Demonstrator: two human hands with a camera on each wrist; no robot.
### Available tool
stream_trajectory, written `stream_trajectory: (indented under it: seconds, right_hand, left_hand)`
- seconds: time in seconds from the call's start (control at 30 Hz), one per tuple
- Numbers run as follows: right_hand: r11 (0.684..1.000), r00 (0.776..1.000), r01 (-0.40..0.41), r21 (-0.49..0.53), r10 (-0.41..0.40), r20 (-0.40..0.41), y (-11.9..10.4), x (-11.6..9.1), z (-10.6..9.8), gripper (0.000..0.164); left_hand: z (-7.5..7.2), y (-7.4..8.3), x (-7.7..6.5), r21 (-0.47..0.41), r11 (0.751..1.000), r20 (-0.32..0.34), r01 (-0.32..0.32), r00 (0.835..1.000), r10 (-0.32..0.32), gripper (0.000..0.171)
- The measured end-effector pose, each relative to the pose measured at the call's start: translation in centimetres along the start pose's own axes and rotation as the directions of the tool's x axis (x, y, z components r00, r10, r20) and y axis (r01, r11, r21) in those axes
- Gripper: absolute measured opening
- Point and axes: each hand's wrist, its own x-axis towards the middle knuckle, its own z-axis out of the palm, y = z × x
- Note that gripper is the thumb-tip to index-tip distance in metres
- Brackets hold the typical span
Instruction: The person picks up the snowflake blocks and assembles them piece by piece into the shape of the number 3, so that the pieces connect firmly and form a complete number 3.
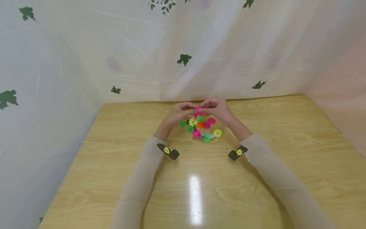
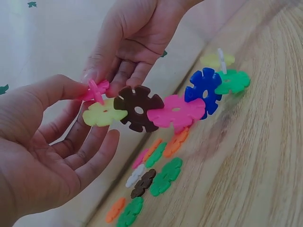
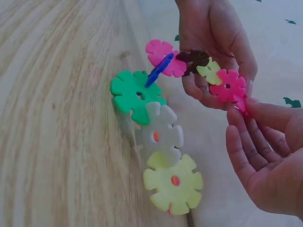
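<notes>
A chain of slotted plastic snowflake discs hangs between both hands at the back of the table. At its top end, my left hand [image 1: 178,116] and my right hand [image 1: 220,111] meet, fingertips pinching pink snowflake discs [image 3: 228,86] that are joined at an angle. From there, the left wrist view shows a yellow disc [image 2: 105,113], a brown disc [image 2: 138,109], another pink disc [image 2: 176,111], a blue disc [image 2: 203,93] and a green disc [image 2: 233,82]. A white disc [image 3: 160,132] and a last yellow disc [image 3: 173,183] finish the chain in the right wrist view. Fingertips partly hide the pinched end.
Loose discs lie on the wooden table [image 1: 114,178] beneath the chain, among them a green disc [image 2: 166,176], a brown disc [image 2: 143,183] and an orange disc [image 2: 115,210]. A pale curtain [image 1: 143,63] with leaf shapes hangs behind the table's far edge.
</notes>
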Motion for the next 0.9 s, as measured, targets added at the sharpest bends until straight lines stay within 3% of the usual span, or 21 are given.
stream_trajectory:
  seconds: [0.27,0.53,0.9]
  right_hand:
    - [1.0,0.999,-0.007,-0.028,0.008,0.036,-0.6,-0.1,-0.9,0.029]
    - [0.991,0.997,-0.035,-0.13,0.043,0.058,-0.6,-0.4,-4.2,0.033]
    - [0.925,0.979,-0.117,-0.361,0.169,0.115,1.5,-1.6,-9.2,0.03]
  left_hand:
    - [-0.1,0.0,0.0,-0.01,1.0,-0.017,0.001,1.0,-0.001,0.019]
    - [-0.3,-0.2,0.2,-0.03,0.999,-0.009,0.024,1.0,-0.024,0.015]
    - [-0.4,-0.3,0.2,-0.041,0.998,-0.011,0.05,0.999,-0.05,0.011]
